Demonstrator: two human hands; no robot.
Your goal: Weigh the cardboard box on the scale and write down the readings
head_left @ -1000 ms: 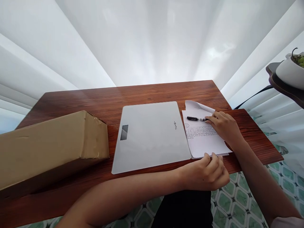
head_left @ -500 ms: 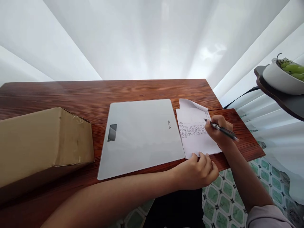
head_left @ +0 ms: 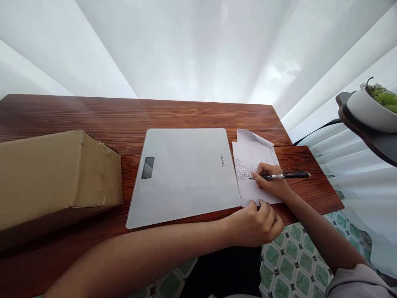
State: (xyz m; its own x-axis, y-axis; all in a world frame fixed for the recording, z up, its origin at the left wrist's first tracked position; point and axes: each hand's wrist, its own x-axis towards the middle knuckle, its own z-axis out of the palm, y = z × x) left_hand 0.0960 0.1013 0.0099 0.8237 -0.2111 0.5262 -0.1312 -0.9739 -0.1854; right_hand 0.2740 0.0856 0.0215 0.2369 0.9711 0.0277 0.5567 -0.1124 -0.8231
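Observation:
My right hand point(head_left: 270, 180) is closed around a black pen point(head_left: 294, 175), whose tip meets the paper at the end of the handwritten lines. Under it lies a white sheet of paper point(head_left: 249, 191), with rows of small writing and a curled top corner. My left hand point(head_left: 259, 223) is closed at the sheet's lower edge by the table's front, its curled fingertips touching the paper. What the thumb does is hidden. Left of the paper, a flat white scale point(head_left: 189, 178) with a dark display window lies on the table, my left forearm passing in front of it.
A cardboard box point(head_left: 56, 174) stands on the wooden table point(head_left: 192, 114) at the left. At the right, a white bowl point(head_left: 369, 109) of green grapes rests on a dark stand. White curtains point(head_left: 192, 49) hang behind. The floor point(head_left: 297, 256) has green patterned tiles.
My right hand has moved left and slightly down, bringing the pen tip from the upper right of the sheet to the last written lines. The left hand stays at the paper's edge.

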